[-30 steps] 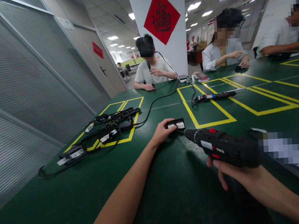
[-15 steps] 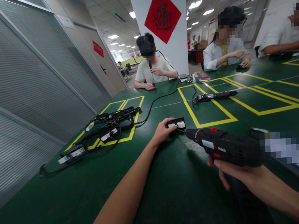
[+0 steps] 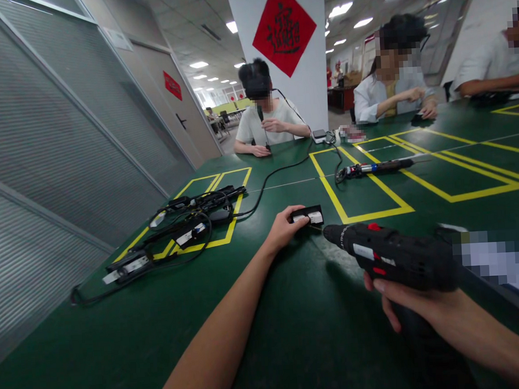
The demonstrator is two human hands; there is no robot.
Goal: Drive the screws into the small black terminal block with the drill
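Note:
My left hand (image 3: pixel 286 228) is closed on a small black block with white labels (image 3: pixel 316 216), held at the table's middle. My right hand (image 3: pixel 404 300) wraps round the grip of a black cordless drill (image 3: pixel 388 251) with red buttons. The drill points left, and its thin bit reaches toward the near side of the block, by my left thumb. Whether the bit touches the block I cannot tell. The lower part of the drill's handle is dark and partly hidden by my hand.
On the green table (image 3: pixel 163 344), black adapters with cables (image 3: pixel 191 221) lie in a heap at left. A dark pen-shaped tool with a cord (image 3: pixel 375 167) lies beyond the drill. A tray-like object (image 3: pixel 499 280) sits at right. Several people sit across, one holding a screwdriver (image 3: pixel 260 114).
Almost nothing differs. The whole view has shifted very slightly; both hands, the block and the drill keep their places relative to one another.

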